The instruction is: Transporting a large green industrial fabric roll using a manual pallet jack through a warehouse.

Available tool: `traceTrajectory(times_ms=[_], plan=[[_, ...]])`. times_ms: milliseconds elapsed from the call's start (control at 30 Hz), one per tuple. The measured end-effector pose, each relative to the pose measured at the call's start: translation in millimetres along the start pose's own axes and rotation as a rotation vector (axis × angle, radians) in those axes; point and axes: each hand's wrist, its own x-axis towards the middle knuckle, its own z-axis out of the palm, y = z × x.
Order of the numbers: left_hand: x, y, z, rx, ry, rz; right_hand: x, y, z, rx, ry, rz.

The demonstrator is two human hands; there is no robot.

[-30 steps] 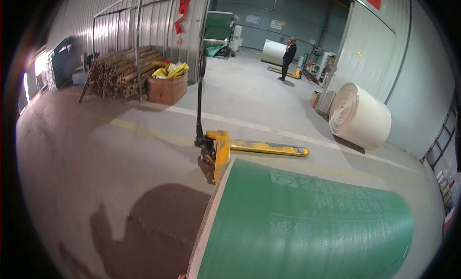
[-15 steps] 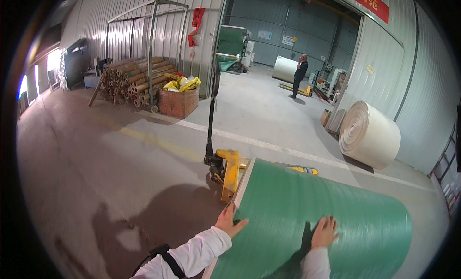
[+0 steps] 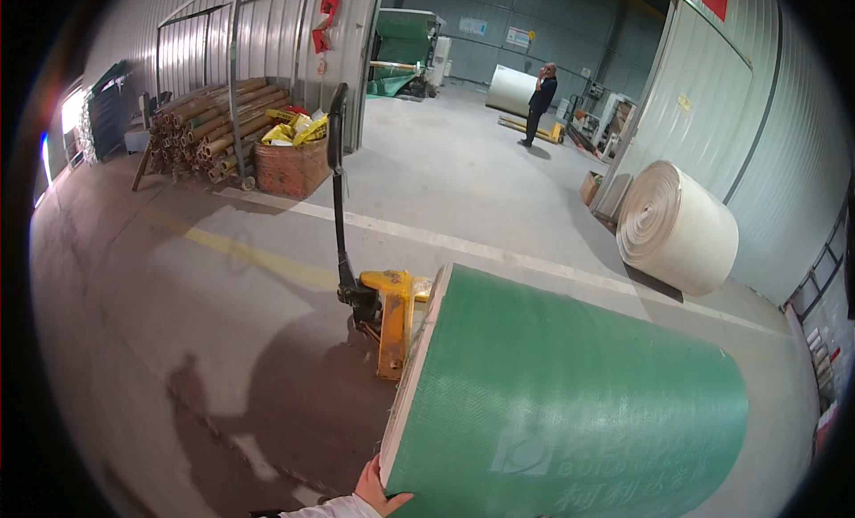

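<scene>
- Head cam: L hand (image 3: 381, 495) spread, thumb on green roll (image 3: 570, 375), fingers at its end edge (R hand out of view, can't tell).
- Roll: ahead & R of L hand.
- Yellow pallet jack (image 3: 393, 326): beyond L hand.

The green roll (image 3: 570, 393) has moved farther onto the pallet jack (image 3: 387, 326): its upper edge now passes the top of the yellow frame, and the fork (image 3: 422, 288), with its tip visible in both earlier views, shows only as a stub beside the roll's end. Pale printed markings (image 3: 534, 454), out of sight half a second ago, appear low on its surface. The left hand (image 3: 376, 493) has shifted down the roll's near-left edge; the right hand has left the view.
</scene>
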Motion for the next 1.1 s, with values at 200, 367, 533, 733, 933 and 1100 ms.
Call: traceTrajectory(times_ms=[200,367,533,733,933,1100], plan=[[69.9,23.9,15.2,0.340,0.089,-0.088,83.3,-34.8,20.5,-0.073,0.050,0.061],[182.7,52.7,3.1,0.021,0.010,-0.094,178.8,-91.5,13.6,-0.188,-0.010,0.095],[357.0,64.4,14.7,-0.133,0.018,-0.095,328.2,-150.0,48.2,-0.214,0.052,0.096],[444.8,84.9,24.4,0.028,-0.108,0.332,537.6,-198.5,87.6,-0.030,0.024,0.119],[401.0,58.5,-3.0,0.284,0.177,0.098,626.3,-288.6,132.9,-0.024,-0.073,-0.072],[490.1,78.2,17.7,0.348,0.102,0.064,666.6,-263.1,163.9,0.384,0.043,-0.266]])
